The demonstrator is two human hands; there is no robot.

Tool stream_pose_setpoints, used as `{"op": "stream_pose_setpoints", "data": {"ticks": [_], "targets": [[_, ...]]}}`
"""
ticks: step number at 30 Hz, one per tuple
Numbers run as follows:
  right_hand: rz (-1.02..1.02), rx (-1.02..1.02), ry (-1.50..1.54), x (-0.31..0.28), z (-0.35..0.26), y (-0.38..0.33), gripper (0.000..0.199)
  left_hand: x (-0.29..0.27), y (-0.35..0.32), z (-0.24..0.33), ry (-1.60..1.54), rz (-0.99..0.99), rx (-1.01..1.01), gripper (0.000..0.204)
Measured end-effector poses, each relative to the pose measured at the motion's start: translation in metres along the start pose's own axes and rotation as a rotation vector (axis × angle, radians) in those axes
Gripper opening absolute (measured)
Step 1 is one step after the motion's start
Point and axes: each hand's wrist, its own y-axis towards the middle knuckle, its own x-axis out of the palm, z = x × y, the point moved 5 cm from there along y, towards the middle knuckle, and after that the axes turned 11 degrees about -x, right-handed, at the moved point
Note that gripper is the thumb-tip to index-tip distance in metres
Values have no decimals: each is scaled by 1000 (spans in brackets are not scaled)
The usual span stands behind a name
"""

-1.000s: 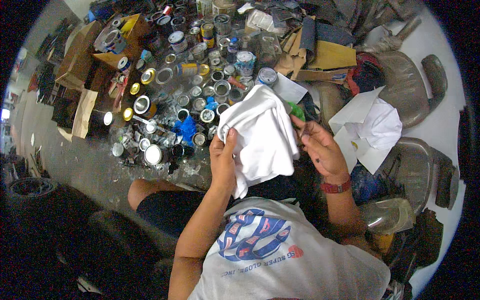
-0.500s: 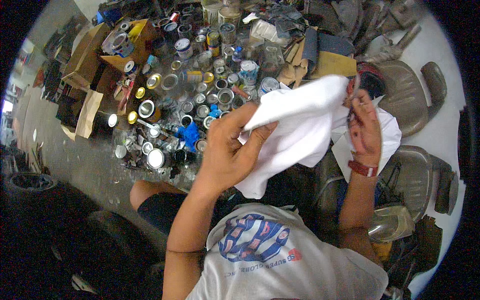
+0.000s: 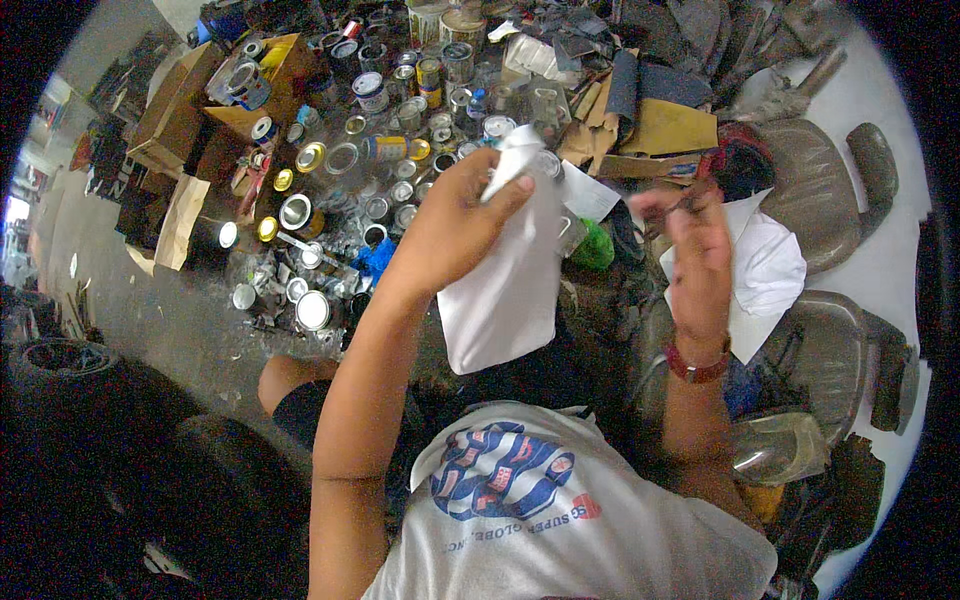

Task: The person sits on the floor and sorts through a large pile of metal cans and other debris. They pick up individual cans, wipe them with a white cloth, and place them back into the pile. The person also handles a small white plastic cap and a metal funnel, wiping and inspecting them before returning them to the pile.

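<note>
Pinched between the thumb and fingers of my left hand (image 3: 455,230), a white cloth (image 3: 505,300) hangs down over my lap, its top bunched above the grip. My right hand (image 3: 695,245) is raised to the right of the cloth, apart from it. Motion smears its fingers, which look curled around a small dark thing I cannot make out. Behind that hand, more white cloth (image 3: 770,265) lies crumpled on a chair, with a flat white sheet beneath it.
Many open paint cans (image 3: 370,92) and lids crowd the low work area ahead. Cardboard boxes (image 3: 175,110) stand at the far left. Brown chairs (image 3: 815,190) line the right side. A green crumpled item (image 3: 593,246) and a blue one (image 3: 374,260) lie among the clutter.
The cloth in my left hand has swung left, away from my right hand, and hangs narrower. My right hand has come down and left, uncovering the cloth on the chair.
</note>
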Motion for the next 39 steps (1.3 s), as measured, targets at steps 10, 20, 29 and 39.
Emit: {"op": "stream_pose_setpoints", "data": {"ticks": [10,20,29,39], "targets": [[-20,573,53,41,108,-100,29,-48,-22,-74,-110,-174,-103,71],[233,539,694,20,80,-53,14,-76,-54,-81,-162,-75,-246,38],[-426,625,140,-27,37,-83,41,-29,-71,-140,-244,-66,-227,88],[-474,377,58,47,86,-39,37,-35,-75,-78,-132,147,49,19]]}}
